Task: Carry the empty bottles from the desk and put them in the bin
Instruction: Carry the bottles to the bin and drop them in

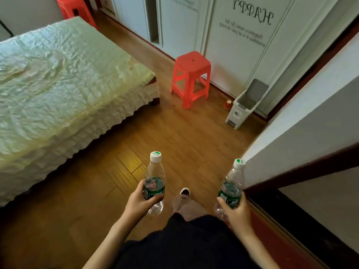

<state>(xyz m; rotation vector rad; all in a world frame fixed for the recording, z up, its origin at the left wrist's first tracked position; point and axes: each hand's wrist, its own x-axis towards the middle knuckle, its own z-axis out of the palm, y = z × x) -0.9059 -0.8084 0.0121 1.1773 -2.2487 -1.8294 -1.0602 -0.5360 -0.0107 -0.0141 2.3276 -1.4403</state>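
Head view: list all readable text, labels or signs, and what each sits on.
"HAPPY": large decal on the white wardrobe door, appearing mirrored.
Smaller lines beneath it: mirrored and too blurred to read.
Faint text on the next door panel: unreadable.
Green labels on the left bottle and right bottle: print too small to read.

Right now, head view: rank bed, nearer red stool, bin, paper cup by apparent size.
1. bed
2. nearer red stool
3. bin, somewhat smaller than the stool in frame; similar distance, so probably truly smaller
4. paper cup
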